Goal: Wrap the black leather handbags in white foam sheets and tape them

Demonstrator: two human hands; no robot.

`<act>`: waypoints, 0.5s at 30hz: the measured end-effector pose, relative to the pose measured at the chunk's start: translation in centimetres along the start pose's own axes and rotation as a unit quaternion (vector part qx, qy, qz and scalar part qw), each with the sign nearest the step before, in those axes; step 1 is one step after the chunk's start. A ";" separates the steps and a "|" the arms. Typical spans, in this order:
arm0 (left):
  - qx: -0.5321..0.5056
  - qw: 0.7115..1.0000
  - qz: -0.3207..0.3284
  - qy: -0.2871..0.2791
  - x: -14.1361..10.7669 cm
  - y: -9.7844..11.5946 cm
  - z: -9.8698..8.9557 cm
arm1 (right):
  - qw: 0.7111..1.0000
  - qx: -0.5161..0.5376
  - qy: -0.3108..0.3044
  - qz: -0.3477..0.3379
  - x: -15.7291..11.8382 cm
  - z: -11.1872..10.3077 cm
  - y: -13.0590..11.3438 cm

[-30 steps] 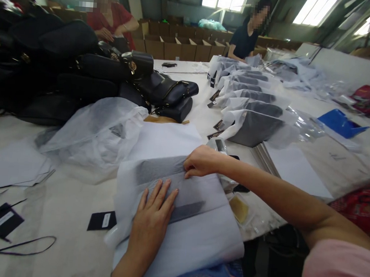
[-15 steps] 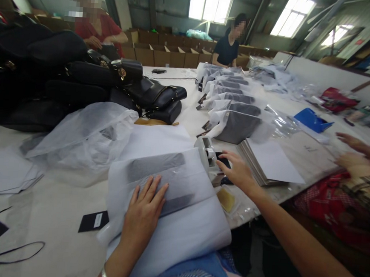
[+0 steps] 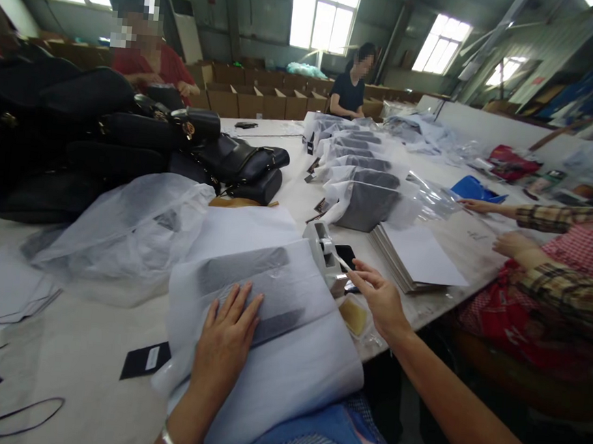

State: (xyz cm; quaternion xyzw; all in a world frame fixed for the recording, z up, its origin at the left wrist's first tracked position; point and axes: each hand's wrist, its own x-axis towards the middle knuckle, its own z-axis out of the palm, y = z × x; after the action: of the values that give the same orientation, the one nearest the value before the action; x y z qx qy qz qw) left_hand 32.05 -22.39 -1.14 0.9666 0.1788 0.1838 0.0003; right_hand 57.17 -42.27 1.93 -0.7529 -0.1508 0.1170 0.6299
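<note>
My left hand [image 3: 226, 336] lies flat, fingers spread, on a dark bag [image 3: 270, 295] wrapped in thin white paper [image 3: 316, 360] at the table's front edge. Just right of the bundle, my right hand [image 3: 379, 295] pinches the end of a strip of clear tape [image 3: 343, 263]. The strip runs from a grey tape dispenser [image 3: 320, 241]. Behind that dispenser a black object [image 3: 346, 255] shows in part. A black tag [image 3: 145, 360] with a white label sticks out at the bundle's left.
Black handbags [image 3: 143, 141] are heaped at the left. A row of wrapped bags [image 3: 367, 200] runs toward the back. Card sheets [image 3: 421, 259] are stacked at right. A co-worker's plaid sleeve [image 3: 568, 219] reaches in there. Two other people stand across the table.
My right hand has closed its fingers on the tape end and drawn it out from the dispenser. My left hand stays on the bundle. The co-worker's hand at right reaches toward the blue item.
</note>
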 end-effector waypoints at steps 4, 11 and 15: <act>0.004 1.000 0.006 0.019 -0.1 -0.2 0.5 | 0.996 0.032 -0.015 0.081 -2.5 -0.6 0.3; 0.050 0.988 0.064 0.129 -0.4 -1.9 3.5 | 0.995 -0.014 -0.056 0.081 -0.8 -1.2 3.3; 0.067 0.983 0.086 0.148 -0.2 -2.4 4.0 | 0.980 -0.182 -0.074 -0.040 0.2 -3.0 3.6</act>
State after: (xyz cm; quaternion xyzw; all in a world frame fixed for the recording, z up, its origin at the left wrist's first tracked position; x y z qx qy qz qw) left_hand 32.47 -19.93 -5.07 0.9382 0.1053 0.3118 -0.1071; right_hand 58.75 -45.46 -1.04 -0.8373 -0.2457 0.1176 0.4740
